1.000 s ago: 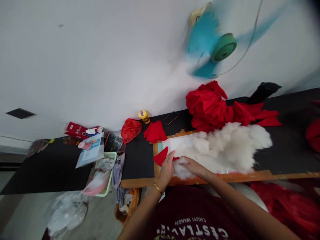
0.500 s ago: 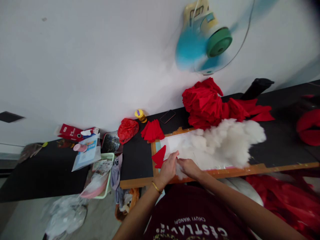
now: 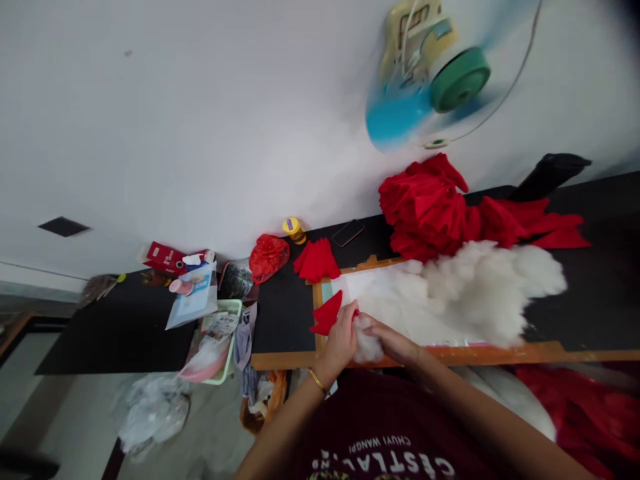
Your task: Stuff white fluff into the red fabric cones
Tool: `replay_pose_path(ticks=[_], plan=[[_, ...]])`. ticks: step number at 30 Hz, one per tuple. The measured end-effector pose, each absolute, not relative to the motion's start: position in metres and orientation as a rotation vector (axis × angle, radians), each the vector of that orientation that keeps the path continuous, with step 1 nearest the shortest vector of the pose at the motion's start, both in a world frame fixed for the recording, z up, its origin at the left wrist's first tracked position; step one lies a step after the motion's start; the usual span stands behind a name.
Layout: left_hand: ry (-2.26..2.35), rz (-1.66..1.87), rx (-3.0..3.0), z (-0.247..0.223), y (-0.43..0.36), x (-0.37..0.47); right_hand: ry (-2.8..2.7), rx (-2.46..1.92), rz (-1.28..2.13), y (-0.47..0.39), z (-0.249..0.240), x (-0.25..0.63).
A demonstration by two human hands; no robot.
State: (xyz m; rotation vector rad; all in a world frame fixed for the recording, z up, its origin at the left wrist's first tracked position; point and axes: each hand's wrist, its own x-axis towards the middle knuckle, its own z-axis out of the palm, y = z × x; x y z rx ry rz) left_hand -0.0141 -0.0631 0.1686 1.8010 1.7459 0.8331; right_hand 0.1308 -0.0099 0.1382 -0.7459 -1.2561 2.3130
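Observation:
My left hand [image 3: 343, 337], with a gold bangle at its wrist, is closed on a small piece of red fabric [image 3: 356, 312], of which only a bit shows. My right hand [image 3: 393, 340] is closed on a tuft of white stuffing [image 3: 367, 343] close against the left hand. A flat red fabric piece [image 3: 328, 313] lies just left of my hands. Beyond them a large heap of white stuffing [image 3: 480, 287] spreads over the white board [image 3: 355, 283]. The fingertips are partly hidden.
Behind the board are a big red fabric pile [image 3: 425, 207], a smaller red stack [image 3: 317, 260], a phone [image 3: 349, 233] and a yellow-lidded jar [image 3: 295, 231]. A green basket [image 3: 233, 340] stands at the left. A fan [image 3: 460, 80] hangs on the wall.
The view has shifted, so the scene sits farther right. More of the white tuft shows between my hands, and my right hand has moved slightly away from my left.

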Motion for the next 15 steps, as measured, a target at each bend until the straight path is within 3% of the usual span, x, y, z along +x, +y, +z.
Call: replay_pose_path(ticks=[5, 15], plan=[[1.678, 1.036, 1.657, 0.183, -0.059, -0.021, -1.388, -0.915, 2.143, -0.009, 0.141, 0.123], [1.414, 0.354, 2.181, 0.226, -0.059, 0.004, -1.854, -0.988, 1.708, -0.025, 0.122, 0.107]])
